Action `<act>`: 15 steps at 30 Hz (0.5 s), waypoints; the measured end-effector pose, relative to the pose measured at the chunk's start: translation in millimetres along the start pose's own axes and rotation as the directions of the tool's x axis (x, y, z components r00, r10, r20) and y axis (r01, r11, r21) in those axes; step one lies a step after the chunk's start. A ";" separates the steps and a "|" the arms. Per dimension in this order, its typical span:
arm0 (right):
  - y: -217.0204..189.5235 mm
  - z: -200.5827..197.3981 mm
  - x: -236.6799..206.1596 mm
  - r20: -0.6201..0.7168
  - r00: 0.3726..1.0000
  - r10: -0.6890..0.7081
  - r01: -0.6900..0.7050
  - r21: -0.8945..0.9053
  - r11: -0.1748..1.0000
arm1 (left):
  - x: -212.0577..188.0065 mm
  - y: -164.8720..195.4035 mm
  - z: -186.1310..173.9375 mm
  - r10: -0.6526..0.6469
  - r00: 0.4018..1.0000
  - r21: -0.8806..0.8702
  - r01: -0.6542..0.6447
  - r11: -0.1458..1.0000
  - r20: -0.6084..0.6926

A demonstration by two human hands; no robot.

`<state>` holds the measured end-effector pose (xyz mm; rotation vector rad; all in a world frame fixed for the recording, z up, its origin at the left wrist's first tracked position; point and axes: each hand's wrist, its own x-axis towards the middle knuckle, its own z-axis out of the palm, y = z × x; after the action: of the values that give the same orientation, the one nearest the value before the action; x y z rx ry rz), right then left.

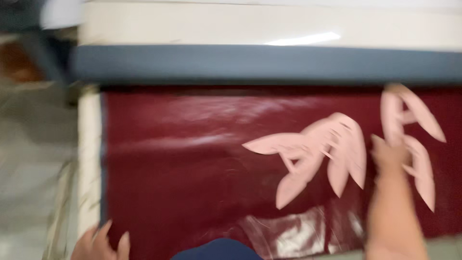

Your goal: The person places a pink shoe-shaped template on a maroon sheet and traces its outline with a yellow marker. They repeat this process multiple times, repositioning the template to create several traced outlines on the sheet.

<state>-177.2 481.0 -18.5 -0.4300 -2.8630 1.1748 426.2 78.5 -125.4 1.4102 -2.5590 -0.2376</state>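
2 pink cutouts (320,151) lie on the dark red sheet (192,159), right side. Your right hand (390,154) presses on the far-right one (414,144), grip unclear in blur. Your left hand (98,243), open, touches the sheet's near-left corner. Grey bar (260,62) beyond.

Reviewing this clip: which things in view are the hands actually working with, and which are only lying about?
In hand:
- dark red sheet, its lower left edge under the left hand
- pink cut-out at right, touched by the right hand

Lying about:
- second pink cut-out, on the sheet, untouched
- grey bar across the top
- clear plastic film at the near edge
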 end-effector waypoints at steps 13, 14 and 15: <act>-26.8 60.4 -26.8 0.121 0.986 0.112 -0.101 -0.093 0.991 | 15.4 -5.0 -36.6 -0.056 0.991 -0.142 0.039 0.989 -0.119; -23.0 68.5 -33.0 0.131 0.986 0.104 -0.093 -0.093 0.991 | 16.2 -9.5 -38.7 -0.076 0.991 -0.200 0.051 0.978 -0.115; -20.4 57.7 -31.2 0.147 0.984 0.099 -0.087 -0.086 0.992 | 19.0 -13.9 -41.5 -0.092 0.990 -0.257 0.062 0.964 -0.109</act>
<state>-159.0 419.4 -43.0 -0.5045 -3.0587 1.1585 438.4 53.3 -86.6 1.3831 -2.2851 -0.4602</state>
